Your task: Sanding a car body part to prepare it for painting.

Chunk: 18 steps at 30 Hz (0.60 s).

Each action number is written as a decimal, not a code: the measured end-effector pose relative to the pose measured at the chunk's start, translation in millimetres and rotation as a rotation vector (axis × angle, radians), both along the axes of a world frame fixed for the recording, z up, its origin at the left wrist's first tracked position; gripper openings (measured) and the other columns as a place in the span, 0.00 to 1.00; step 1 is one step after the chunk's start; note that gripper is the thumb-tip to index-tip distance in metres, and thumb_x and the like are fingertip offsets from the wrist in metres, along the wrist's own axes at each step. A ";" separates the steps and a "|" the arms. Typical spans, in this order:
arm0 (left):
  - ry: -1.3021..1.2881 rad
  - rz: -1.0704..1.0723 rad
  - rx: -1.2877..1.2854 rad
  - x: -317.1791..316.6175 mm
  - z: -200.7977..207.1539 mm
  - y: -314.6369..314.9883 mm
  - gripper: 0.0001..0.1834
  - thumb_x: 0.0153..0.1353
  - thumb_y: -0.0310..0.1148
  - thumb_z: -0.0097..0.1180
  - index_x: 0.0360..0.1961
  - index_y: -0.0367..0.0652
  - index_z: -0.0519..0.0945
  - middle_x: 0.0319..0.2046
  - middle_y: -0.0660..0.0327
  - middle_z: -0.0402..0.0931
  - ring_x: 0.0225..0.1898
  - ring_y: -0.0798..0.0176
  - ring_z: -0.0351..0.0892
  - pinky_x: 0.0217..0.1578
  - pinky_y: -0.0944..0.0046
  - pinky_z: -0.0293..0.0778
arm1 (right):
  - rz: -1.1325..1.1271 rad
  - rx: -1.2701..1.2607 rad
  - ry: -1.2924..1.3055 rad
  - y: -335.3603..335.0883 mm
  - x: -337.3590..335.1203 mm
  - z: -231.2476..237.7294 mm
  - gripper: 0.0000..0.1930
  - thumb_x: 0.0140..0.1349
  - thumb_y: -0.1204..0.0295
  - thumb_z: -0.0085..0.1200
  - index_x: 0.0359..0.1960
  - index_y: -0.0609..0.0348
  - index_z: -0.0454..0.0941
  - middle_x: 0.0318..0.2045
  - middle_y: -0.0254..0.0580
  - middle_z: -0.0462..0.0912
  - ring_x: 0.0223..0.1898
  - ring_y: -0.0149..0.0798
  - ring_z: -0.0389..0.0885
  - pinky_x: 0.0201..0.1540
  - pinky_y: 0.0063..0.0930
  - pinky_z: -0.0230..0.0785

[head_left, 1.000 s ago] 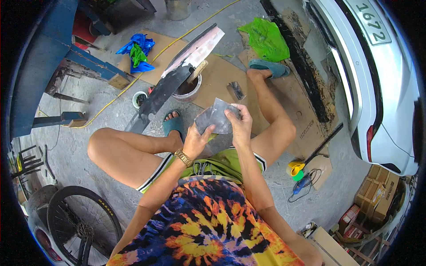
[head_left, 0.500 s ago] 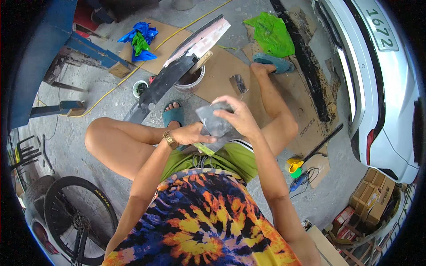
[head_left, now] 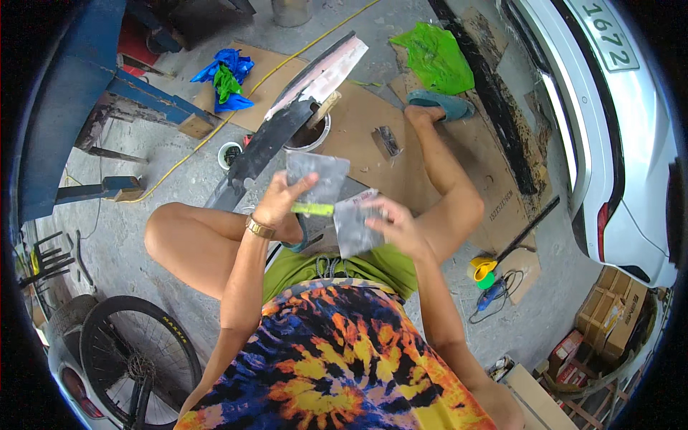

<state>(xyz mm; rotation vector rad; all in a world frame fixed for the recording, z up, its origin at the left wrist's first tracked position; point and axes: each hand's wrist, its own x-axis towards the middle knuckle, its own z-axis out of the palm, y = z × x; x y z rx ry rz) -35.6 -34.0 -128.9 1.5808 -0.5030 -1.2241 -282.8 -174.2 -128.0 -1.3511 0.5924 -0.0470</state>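
My left hand [head_left: 276, 201] grips a grey, dusty square sheet [head_left: 322, 175] that looks like sandpaper, its thumb across the face. A yellow-green strip [head_left: 314, 209] sticks out below that sheet, beside the left fingers; how it is held is hidden. My right hand [head_left: 400, 228] pinches a second grey sheet [head_left: 352, 233], whose upper edge shows a pale, printed back. Both sheets are over my lap, nearly edge to edge. Just beyond my left hand, a long black panel [head_left: 272, 140] with a pink and white far end leans across a bucket [head_left: 319, 140] of dark liquid.
A white cup [head_left: 229, 155] stands left of the panel. Blue and green plastic bags [head_left: 228, 79] lie far left, a green bag [head_left: 437, 61] far right. A white car [head_left: 616, 165] borders the right side. Near it are a yellow cup [head_left: 481, 269] and a blue corded tool [head_left: 491, 294].
The hands have moved apart. The grey sheets, overlapped before, are now separate, one in each hand. My left hand has gone forward; my right hand has come nearer and to the right.
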 end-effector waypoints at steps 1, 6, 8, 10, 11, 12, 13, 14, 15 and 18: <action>-0.075 0.012 -0.015 5.2 -4.2 -2.1 0.26 0.59 0.50 0.65 0.42 0.33 0.81 0.35 0.62 0.81 0.36 0.68 0.75 0.42 0.63 0.72 | -0.001 -0.027 -0.083 3.9 -3.5 6.0 0.15 0.64 0.73 0.58 0.52 0.57 0.76 0.42 0.29 0.80 0.40 0.24 0.76 0.42 0.21 0.70; -0.537 -0.093 0.133 -4.7 -9.3 -9.0 0.29 0.63 0.51 0.60 0.32 0.27 0.78 0.29 0.43 0.81 0.33 0.48 0.81 0.37 0.55 0.73 | -0.323 -0.661 0.122 17.5 9.2 39.6 0.17 0.62 0.75 0.55 0.54 0.53 0.75 0.41 0.49 0.84 0.40 0.47 0.85 0.41 0.35 0.75; -0.569 -0.097 0.157 -25.2 -2.9 -9.5 0.27 0.65 0.48 0.58 0.30 0.26 0.76 0.29 0.35 0.77 0.35 0.37 0.79 0.36 0.52 0.73 | -0.312 -0.885 0.046 25.8 35.4 37.4 0.18 0.61 0.76 0.54 0.54 0.51 0.74 0.38 0.51 0.84 0.37 0.52 0.83 0.39 0.40 0.75; -0.833 -0.273 0.022 -37.9 7.7 -8.9 0.20 0.65 0.41 0.58 0.33 0.28 0.78 0.31 0.36 0.78 0.35 0.38 0.79 0.37 0.51 0.73 | -0.292 -1.128 -0.075 15.4 48.3 30.4 0.19 0.61 0.77 0.53 0.54 0.49 0.73 0.34 0.52 0.84 0.34 0.57 0.82 0.37 0.46 0.75; -0.888 -0.340 0.076 -41.6 13.6 -7.4 0.15 0.65 0.37 0.57 0.37 0.30 0.79 0.34 0.37 0.79 0.37 0.38 0.79 0.38 0.50 0.74 | -0.165 -1.033 0.160 6.1 51.9 26.5 0.18 0.60 0.77 0.54 0.53 0.49 0.73 0.32 0.55 0.83 0.34 0.59 0.82 0.36 0.48 0.74; -0.883 -0.338 0.018 -43.9 19.2 -6.2 0.15 0.65 0.37 0.57 0.37 0.30 0.79 0.34 0.37 0.79 0.37 0.38 0.79 0.38 0.50 0.74 | -0.034 -0.922 0.428 -2.5 53.0 24.1 0.17 0.60 0.77 0.55 0.51 0.50 0.74 0.31 0.58 0.82 0.33 0.61 0.81 0.35 0.51 0.72; -0.874 -0.276 -0.085 -45.8 24.4 -5.0 0.13 0.65 0.34 0.56 0.43 0.33 0.78 0.37 0.40 0.79 0.39 0.39 0.79 0.39 0.51 0.75 | -0.022 -1.000 0.462 -10.1 47.7 25.3 0.17 0.61 0.77 0.54 0.51 0.50 0.73 0.29 0.59 0.82 0.32 0.60 0.81 0.35 0.52 0.71; -0.859 -0.206 -0.183 -46.6 28.7 -3.1 0.14 0.65 0.31 0.55 0.49 0.36 0.77 0.41 0.42 0.79 0.41 0.41 0.80 0.41 0.51 0.76 | -0.032 -1.033 0.363 -15.5 42.5 28.0 0.17 0.61 0.77 0.54 0.51 0.50 0.73 0.29 0.59 0.82 0.32 0.60 0.81 0.35 0.52 0.71; -0.986 -0.276 -0.193 -42.7 31.7 -1.6 0.22 0.61 0.25 0.53 0.58 0.44 0.74 0.50 0.49 0.77 0.48 0.44 0.79 0.46 0.51 0.77 | -0.105 -1.072 0.344 -18.3 33.9 33.9 0.17 0.60 0.76 0.53 0.52 0.52 0.71 0.27 0.54 0.81 0.30 0.57 0.81 0.33 0.50 0.71; -1.176 -0.366 -0.050 -37.5 33.0 -2.3 0.26 0.55 0.21 0.52 0.58 0.45 0.74 0.55 0.51 0.75 0.52 0.46 0.77 0.49 0.51 0.76 | -0.174 -1.195 0.177 -7.8 16.2 58.0 0.17 0.60 0.75 0.51 0.52 0.53 0.71 0.24 0.48 0.81 0.27 0.53 0.81 0.31 0.48 0.71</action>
